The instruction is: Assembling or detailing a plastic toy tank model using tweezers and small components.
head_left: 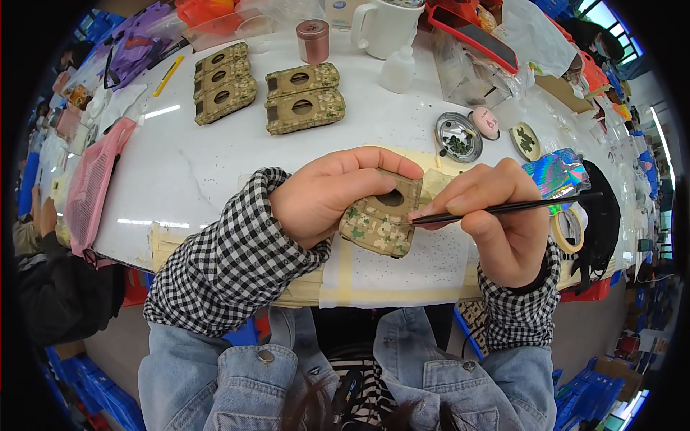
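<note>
My left hand (330,194) grips a small tan model hull with a green and brown camouflage pattern (377,226), held above the front edge of the white table (187,172). The hull has a round hole near its upper end. My right hand (503,223) pinches a thin dark paintbrush (503,209), whose tip touches the hull's right edge. Under both hands lies a speckled white sheet taped down with cream masking tape (402,273).
Several more camouflaged hulls (302,100) (223,82) lie at the back of the table. A round metal dish of green paint (458,136), two small palettes, a white squeeze bottle (399,70), a white jug, a pink tin (313,39), a tape roll (570,230) and a pink mesh bag (93,187) stand around. Another person sits at left.
</note>
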`<state>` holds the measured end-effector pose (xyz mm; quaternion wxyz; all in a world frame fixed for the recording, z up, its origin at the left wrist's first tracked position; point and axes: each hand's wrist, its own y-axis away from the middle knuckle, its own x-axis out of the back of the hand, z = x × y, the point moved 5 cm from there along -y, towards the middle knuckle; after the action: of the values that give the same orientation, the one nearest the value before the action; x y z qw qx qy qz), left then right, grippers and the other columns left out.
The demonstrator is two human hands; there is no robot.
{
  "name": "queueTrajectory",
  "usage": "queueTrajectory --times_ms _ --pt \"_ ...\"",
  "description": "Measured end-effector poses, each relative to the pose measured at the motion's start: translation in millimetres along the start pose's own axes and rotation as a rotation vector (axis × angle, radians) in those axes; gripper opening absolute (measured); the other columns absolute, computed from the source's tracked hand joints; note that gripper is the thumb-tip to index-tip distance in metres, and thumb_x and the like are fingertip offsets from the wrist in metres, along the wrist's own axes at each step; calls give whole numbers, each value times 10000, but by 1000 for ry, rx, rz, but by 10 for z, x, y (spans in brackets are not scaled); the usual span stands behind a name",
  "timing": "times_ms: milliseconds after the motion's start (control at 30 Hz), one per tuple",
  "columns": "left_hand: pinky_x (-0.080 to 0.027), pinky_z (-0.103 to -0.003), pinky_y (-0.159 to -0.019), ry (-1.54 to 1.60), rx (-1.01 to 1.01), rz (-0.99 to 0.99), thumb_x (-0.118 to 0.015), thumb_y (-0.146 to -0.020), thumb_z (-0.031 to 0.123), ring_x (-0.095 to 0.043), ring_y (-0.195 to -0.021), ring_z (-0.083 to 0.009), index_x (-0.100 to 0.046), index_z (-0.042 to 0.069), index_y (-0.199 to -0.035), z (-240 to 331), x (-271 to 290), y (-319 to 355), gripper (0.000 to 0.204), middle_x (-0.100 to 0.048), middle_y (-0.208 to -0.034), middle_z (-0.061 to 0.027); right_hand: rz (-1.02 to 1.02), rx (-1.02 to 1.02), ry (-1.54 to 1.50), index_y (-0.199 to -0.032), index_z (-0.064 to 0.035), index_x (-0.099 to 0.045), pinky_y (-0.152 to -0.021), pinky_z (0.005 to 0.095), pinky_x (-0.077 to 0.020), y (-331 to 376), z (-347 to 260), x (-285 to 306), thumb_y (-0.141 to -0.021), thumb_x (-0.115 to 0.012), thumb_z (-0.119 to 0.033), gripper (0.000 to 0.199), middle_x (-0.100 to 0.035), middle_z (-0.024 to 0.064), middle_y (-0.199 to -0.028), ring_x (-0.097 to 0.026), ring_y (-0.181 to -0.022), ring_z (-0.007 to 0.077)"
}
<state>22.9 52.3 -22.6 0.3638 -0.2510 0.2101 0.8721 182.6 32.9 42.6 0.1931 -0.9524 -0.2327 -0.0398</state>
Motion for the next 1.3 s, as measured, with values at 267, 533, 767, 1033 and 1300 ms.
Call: queueTrajectory --times_ms 267,533,767,1033,1300 --pt "-582 -357 -785 6 -9 -9 -434 -970 134 -676 -879 -232 -416 -28 -1311 -5 6 -8 378 -636 -1058 -158 -123 106 106 -985 38 -522 -741 338 -571 -37 -29 9 -951 -563 -149 195 -611 195 -881 -669 -809 262" --pt "-584 -354 -794 -8 -6 -3 -433 -969 132 -676 -888 -228 -416 -31 -1310 -5 5 -13 378 -632 -1080 -160 -129 80 119 -994 38 -498 -738 347 -588 -30 -20 7 -964 -547 -177 223 -602 215 -885 -678 -805 278" --pt "-584 -354 -795 -4 -2 -11 -436 -969 130 -677 -888 -225 -416 -33 -1309 -11 9 -14 377 -633 -1080 -160 -149 66 146 -992 38 -498 -737 353 -589 -29 -27 7 -961 -553 -173 220 -603 213 -869 -678 -810 287" --pt "-584 -364 -808 11 -9 5 -429 -970 123 -671 -920 -221 -418 -45 -1299 -23 21 -13 370 -625 -1104 -164 -143 95 139 -992 36 -499 -734 340 -582 -40 -6 4 -960 -556 -175 221 -605 208 -867 -672 -802 264" --pt "-589 -359 -810 7 -1 -1 -432 -969 121 -669 -940 -215 -420 -45 -1296 -24 15 -23 366 -622 -1115 -164 -133 79 116 -986 38 -499 -731 344 -584 -31 -9 4 -960 -553 -172 218 -606 212 -866 -674 -795 269"
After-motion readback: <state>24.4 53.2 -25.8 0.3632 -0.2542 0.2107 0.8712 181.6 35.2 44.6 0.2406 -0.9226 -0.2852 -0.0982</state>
